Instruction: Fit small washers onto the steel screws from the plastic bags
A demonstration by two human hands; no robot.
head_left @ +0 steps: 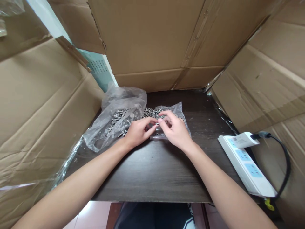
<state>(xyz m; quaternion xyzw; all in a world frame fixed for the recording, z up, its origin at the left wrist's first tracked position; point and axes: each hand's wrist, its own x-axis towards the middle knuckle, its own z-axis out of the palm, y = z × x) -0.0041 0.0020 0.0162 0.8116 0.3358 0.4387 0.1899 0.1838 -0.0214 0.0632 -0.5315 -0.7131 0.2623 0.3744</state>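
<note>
Between the fingertips of both hands is a small metal bolt (156, 124). My left hand (140, 129) pinches it from the left, thumb and index finger closed. From the other side my right hand (174, 127) closes thumb and fingers at the same bolt; whether a nut is on it is too small to tell. Behind the fingers lies a heap of loose bolts (149, 112), partly hidden by my hands. A large clear plastic bag (95, 135) with several more bolts in it sits to the left. Under my right hand is a flatter clear bag (179, 109) with small metal parts.
The dark wooden table (152, 171) is walled in by cardboard at the left (47, 95), back (152, 41) and right (269, 82). On the right edge lies a white power strip (258, 186) with a plugged-in white adapter (243, 140) and a black cable (288, 159).
</note>
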